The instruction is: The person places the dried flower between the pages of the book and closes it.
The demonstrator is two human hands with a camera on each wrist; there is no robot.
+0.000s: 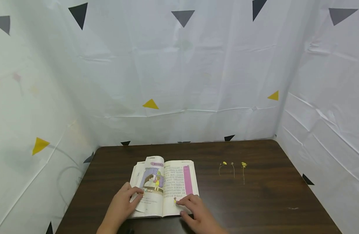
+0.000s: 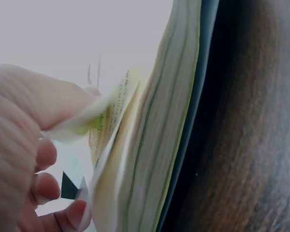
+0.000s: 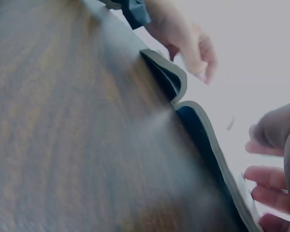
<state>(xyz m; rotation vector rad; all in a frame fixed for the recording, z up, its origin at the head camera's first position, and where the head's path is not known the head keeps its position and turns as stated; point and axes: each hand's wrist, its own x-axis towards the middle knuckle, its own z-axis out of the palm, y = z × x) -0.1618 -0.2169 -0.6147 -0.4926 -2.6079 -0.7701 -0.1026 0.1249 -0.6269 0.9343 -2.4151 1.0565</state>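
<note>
An open book (image 1: 187, 165) with printed text and coloured pictures lies on the table. My left hand (image 1: 118, 203) is at the outer edge of the left side, pinching a page (image 1: 152, 202) that is lifted and curved away from the sheets under it. In the left wrist view the thumb lies along this page (image 2: 70, 128), with the other fingers behind it. On the lower right page rests my right hand (image 1: 198, 213), fingers loosely extended near a small printed figure. The right wrist view shows its fingers (image 3: 270, 176) by the book's outer edge.
Several small dried yellow flowers lie right of the book, among them one with a cluster of blooms (image 1: 243, 165). The dark wooden table (image 1: 273, 201) is enclosed by white sheeting (image 1: 203, 74) with black, grey and yellow triangles.
</note>
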